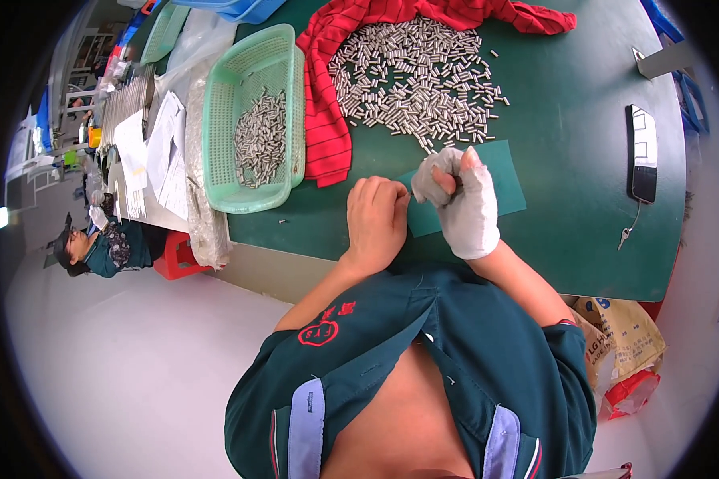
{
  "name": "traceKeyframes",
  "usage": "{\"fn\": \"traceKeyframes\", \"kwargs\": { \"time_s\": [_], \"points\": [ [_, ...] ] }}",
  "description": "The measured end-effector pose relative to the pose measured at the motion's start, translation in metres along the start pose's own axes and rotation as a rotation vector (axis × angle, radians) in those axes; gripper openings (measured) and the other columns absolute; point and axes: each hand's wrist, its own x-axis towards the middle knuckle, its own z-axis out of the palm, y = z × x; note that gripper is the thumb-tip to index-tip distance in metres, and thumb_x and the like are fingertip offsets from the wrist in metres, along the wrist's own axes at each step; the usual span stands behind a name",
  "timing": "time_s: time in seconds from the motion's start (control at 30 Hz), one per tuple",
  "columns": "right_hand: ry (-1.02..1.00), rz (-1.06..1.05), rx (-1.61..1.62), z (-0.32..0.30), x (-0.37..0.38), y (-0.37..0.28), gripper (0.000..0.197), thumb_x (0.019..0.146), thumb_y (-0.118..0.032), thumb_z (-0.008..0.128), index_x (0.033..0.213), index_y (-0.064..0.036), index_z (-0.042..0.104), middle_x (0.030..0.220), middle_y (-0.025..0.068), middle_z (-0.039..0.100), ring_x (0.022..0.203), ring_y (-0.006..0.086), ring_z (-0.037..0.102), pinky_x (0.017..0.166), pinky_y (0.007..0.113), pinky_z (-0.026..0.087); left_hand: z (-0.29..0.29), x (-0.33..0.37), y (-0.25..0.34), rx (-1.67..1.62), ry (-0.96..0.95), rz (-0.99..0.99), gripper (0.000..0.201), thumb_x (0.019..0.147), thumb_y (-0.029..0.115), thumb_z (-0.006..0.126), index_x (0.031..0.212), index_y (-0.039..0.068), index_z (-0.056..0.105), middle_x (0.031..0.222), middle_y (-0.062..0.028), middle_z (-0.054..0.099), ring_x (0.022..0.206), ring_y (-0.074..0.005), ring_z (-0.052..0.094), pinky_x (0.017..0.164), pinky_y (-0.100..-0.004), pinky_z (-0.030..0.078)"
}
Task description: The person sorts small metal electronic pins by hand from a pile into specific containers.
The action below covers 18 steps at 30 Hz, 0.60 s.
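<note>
My bare left hand [375, 219] is curled closed over the near edge of the green table, its fingertips pressed together. Beside it, my right hand [467, 203] wears a white glove that leaves the thumb tip bare. Its fingers are bent in, and whatever lies inside either hand is too small or hidden to make out. Under the right hand is a flat green sheet [507, 180]. Just beyond the hands spreads a heap of small silver metal cylinders [423, 80]. To the left, a light green plastic basket [216, 152] holds many more small metal pieces [261, 144].
A red striped cloth [325, 120] curves around the heap's left and far sides. One loose piece [283, 221] lies near the basket. At right are a phone [642, 156] and a key [624, 235]. Papers [168, 152] and a seated person [108, 247] are at left.
</note>
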Motion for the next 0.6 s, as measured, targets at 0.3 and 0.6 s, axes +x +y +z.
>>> {"fn": "traceKeyframes", "kwargs": {
  "time_s": [0.3,0.6],
  "points": [
    [0.015,-0.052,-0.098,-0.0006,-0.0023,0.0084,0.05,0.099,-0.046,0.039,0.067,-0.0075,0.035,0.063,0.0016,0.036,0.059,0.0121,0.032,0.055,0.028,0.027,0.0065,-0.004,-0.0028,-0.019,0.04,0.004,0.014,0.076,0.001,0.065,0.084,0.006,0.055,0.082,-0.0086,0.054,0.079,-0.029,0.052,0.071,-0.039,0.039],
    [0.035,-0.038,-0.108,0.0021,-0.0014,0.0002,0.054,0.098,-0.05,0.036,0.062,-0.0106,0.031,0.056,0.0022,0.03,0.058,0.0186,0.033,0.065,0.034,0.036,0.0074,-0.0052,-0.0065,-0.033,0.099,0.022,0.012,0.078,0.0,0.065,0.085,0.004,0.055,0.082,-0.0093,0.055,0.077,-0.0282,0.053,0.07,-0.0373,0.041]
  ]
}}
